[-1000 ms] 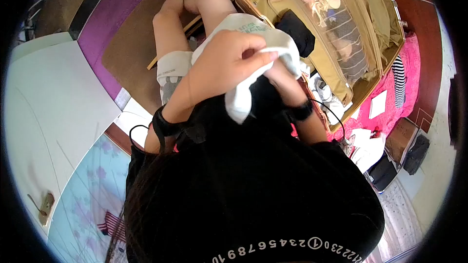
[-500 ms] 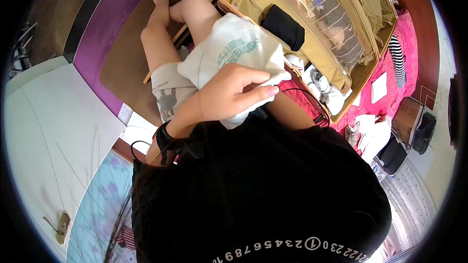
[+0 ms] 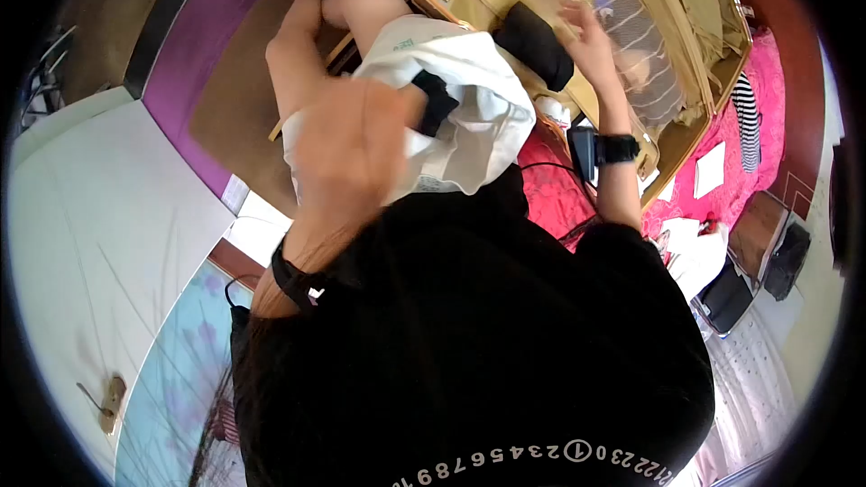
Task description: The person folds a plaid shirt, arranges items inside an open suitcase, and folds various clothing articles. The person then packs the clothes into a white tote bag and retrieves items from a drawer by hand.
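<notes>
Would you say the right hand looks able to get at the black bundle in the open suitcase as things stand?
Yes, it seems so: the right hand is over the open suitcase, close beside the black bundle, and nothing visible lies between them.

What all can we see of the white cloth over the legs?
The white cloth looks soft and bag-like, with a green print partly visible near its far edge. It lies rumpled over the legs, its opening spread, a dark item showing within. The blurred left hand overlaps its left side; contact is unclear.
</notes>
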Action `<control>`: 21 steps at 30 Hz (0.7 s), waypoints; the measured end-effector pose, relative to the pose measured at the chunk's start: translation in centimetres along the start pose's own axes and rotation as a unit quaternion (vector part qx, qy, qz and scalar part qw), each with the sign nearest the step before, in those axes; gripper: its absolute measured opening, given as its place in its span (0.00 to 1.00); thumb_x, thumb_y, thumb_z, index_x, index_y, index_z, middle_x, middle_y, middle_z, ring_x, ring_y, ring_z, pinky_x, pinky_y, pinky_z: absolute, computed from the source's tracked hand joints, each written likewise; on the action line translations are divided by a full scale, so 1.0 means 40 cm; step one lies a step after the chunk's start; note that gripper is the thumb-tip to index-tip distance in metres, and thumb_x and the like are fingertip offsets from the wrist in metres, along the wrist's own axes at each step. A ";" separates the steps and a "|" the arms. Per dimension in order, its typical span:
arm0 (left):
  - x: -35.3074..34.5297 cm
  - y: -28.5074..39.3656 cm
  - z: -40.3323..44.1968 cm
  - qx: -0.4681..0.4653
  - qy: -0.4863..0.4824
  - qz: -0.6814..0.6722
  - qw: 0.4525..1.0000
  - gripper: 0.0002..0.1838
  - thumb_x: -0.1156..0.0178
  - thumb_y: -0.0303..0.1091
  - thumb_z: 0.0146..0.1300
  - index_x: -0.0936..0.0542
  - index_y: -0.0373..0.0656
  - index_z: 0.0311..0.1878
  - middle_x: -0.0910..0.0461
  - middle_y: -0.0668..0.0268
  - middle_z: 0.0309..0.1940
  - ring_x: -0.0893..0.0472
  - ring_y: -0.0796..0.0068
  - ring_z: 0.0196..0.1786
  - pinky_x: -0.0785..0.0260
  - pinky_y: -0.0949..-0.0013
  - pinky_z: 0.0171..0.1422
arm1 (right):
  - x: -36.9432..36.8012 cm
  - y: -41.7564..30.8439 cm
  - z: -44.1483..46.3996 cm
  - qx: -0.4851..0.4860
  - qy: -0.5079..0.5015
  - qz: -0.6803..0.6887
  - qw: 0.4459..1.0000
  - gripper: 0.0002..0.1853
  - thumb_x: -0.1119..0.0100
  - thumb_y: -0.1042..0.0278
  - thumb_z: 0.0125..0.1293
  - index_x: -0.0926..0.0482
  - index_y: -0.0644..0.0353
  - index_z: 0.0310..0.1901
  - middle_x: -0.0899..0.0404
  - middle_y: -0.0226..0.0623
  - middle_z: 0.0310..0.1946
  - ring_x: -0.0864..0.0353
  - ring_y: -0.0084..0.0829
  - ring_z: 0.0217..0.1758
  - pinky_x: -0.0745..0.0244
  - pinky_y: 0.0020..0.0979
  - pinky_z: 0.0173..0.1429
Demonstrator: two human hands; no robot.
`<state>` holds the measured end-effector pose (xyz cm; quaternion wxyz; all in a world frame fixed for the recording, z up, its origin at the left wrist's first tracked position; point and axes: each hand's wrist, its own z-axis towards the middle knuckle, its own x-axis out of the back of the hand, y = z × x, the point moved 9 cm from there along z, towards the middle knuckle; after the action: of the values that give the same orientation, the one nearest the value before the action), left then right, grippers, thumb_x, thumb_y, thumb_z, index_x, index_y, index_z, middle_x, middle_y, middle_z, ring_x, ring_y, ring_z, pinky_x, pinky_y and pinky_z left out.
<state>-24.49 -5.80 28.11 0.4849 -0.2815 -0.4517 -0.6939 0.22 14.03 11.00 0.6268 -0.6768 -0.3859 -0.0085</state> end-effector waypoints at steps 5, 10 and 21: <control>-0.108 0.093 -0.089 -0.116 -0.155 0.011 0.981 0.14 0.34 0.36 0.51 0.21 0.37 0.38 0.22 0.64 0.37 0.24 0.67 0.46 0.32 0.64 0.46 | -0.058 0.299 0.033 -0.054 0.020 -0.477 0.877 0.48 0.31 0.57 0.46 0.46 0.41 0.70 0.41 0.37 0.67 0.45 0.43 0.71 0.47 0.58 0.68; -0.193 -0.038 -0.127 -0.078 -0.210 0.163 0.961 0.24 0.35 0.46 0.48 0.22 0.34 0.42 0.21 0.60 0.41 0.28 0.64 0.52 0.40 0.60 0.56 | -0.086 0.356 0.012 -0.144 -0.012 -0.450 0.881 0.52 0.30 0.60 0.43 0.50 0.41 0.71 0.45 0.37 0.68 0.46 0.43 0.71 0.49 0.58 0.68; -0.185 -0.040 -0.182 -0.052 -0.299 0.088 0.949 0.04 0.40 0.30 0.48 0.23 0.43 0.29 0.22 0.66 0.29 0.24 0.70 0.41 0.40 0.64 0.52 | 0.005 0.205 -0.019 -0.126 0.137 0.078 0.979 0.20 0.39 0.69 0.53 0.25 0.69 0.47 0.19 0.40 0.37 0.19 0.33 0.36 0.25 0.30 0.42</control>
<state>-22.88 -9.06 18.26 0.3714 -0.5392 -0.5132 -0.5550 5.07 14.18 4.36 0.5823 -0.7706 -0.2386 -0.1009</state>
